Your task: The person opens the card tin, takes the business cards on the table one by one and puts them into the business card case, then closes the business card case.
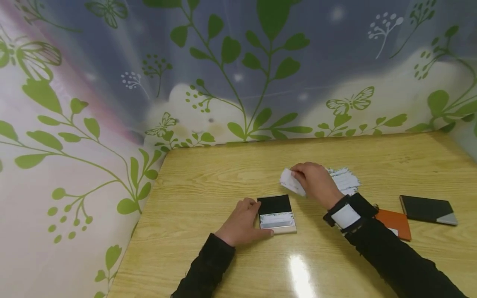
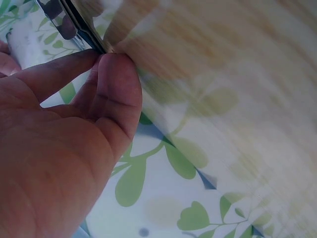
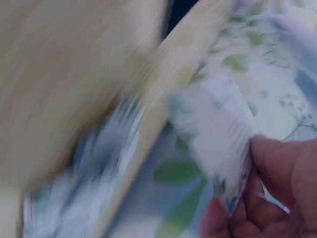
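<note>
An open metal card case (image 1: 276, 214) with a black lid and shiny lower tray lies on the wooden table (image 1: 208, 182). My left hand (image 1: 244, 221) holds the case by its left edge, thumb at the front corner; in the left wrist view the fingertips (image 2: 116, 74) touch the case's metal edge (image 2: 79, 25). My right hand (image 1: 314, 182) pinches a few white cards (image 1: 291, 182) just above and right of the case. The right wrist view shows the blurred cards (image 3: 218, 134) held in the fingers (image 3: 277, 168). A spread pile of white cards (image 1: 344, 180) lies behind the right hand.
An orange card case (image 1: 396, 223) and a black-and-grey one (image 1: 428, 210) lie on the table to the right of my right forearm. A leaf-patterned backdrop (image 1: 238, 74) walls the table's far and left sides.
</note>
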Available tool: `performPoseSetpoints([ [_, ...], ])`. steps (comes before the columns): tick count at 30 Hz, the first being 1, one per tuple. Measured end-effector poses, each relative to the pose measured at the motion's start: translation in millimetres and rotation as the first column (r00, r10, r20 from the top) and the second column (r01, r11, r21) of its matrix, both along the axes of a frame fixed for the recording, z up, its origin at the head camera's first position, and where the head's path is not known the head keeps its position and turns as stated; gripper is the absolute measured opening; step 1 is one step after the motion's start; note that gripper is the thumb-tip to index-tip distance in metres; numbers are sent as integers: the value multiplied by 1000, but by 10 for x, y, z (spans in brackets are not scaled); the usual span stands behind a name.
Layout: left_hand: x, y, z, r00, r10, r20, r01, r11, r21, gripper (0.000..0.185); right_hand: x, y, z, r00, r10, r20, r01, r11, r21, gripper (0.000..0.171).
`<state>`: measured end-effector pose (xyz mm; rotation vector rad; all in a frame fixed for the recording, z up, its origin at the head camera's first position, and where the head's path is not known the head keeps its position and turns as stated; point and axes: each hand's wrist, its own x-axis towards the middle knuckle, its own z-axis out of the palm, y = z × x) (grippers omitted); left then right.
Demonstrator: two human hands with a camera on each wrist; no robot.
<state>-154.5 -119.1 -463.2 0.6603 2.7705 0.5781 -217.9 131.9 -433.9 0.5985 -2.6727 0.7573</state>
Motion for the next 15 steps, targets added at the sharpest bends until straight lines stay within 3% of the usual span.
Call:
performPoseSetpoints([
  [3, -11, 4, -3, 1000, 3, -6, -3, 1000, -1, 93, 38, -121, -6, 976, 130, 178, -117, 990, -82, 19],
  [7, -12, 3, -2, 1000, 3, -13, -3, 1000, 10, 94, 64, -279, -86, 929, 227, 292, -204, 973, -106, 18],
  [11, -9, 2, -13, 1000, -4, -4, 4, 1000, 19, 92, 66, -393, -184, 906, 250, 343, -237, 968, -80, 16],
  [15, -4, 5, -21, 1000, -5, 5, 5, 1000, 22, 90, 60, -446, -241, 905, 260, 337, -252, 965, -67, 16],
])
